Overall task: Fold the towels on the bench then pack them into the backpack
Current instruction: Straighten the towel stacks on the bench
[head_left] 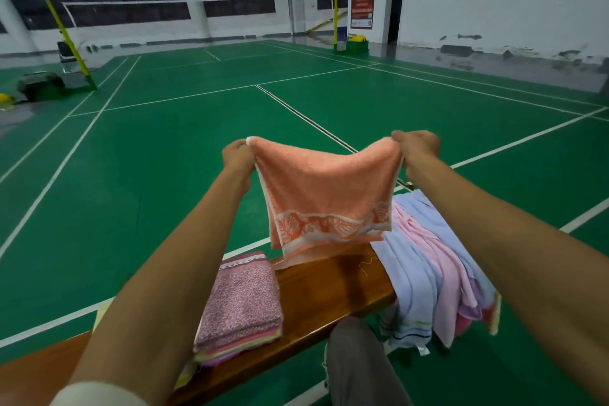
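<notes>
An orange towel [324,189] with a white shell-patterned border hangs doubled in the air above the wooden bench [324,290]. My left hand [238,155] pinches its upper left corner and my right hand [417,146] pinches its upper right corner. The towel's lower edge hangs just over the bench top. A stack of folded towels [242,303], pink patterned on top, lies on the bench to the left. A loose heap of pale blue and pink towels [431,264] drapes over the bench's right end. No backpack is in view.
My knee in grey trousers [357,362] is below the bench. Green badminton court floor [164,148] with white lines spreads beyond it. Net posts [71,43] and a chair stand far left, a doorway [397,5] at the far right wall.
</notes>
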